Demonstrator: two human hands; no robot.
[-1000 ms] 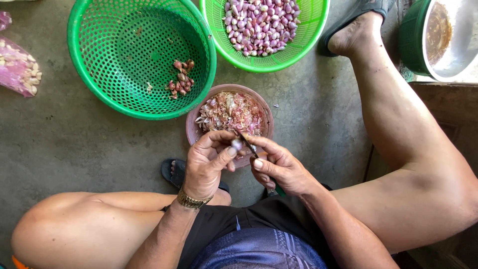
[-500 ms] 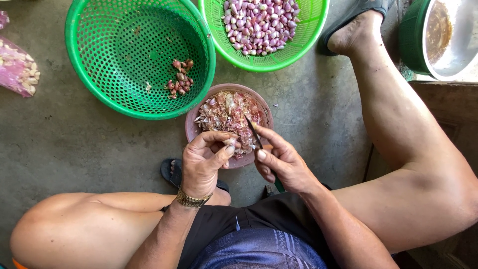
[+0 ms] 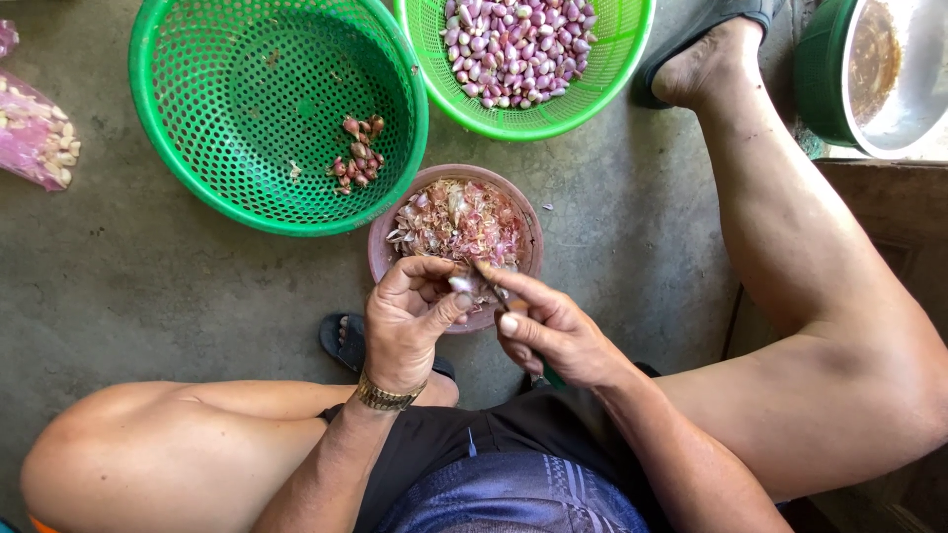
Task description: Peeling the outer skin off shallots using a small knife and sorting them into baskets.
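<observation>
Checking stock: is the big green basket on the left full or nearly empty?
Nearly empty: the big green basket holds only a few shallots.

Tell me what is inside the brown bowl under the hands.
The brown bowl holds a heap of pink and pale shallot skins. Its near part is covered by the left hand and right hand.

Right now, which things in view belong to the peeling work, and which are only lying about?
In use:
- left hand holding a shallot
- right hand with small knife
- bowl of peelings
- two green baskets of shallots

Lying about:
- black sandal
- pink plastic bag
</observation>
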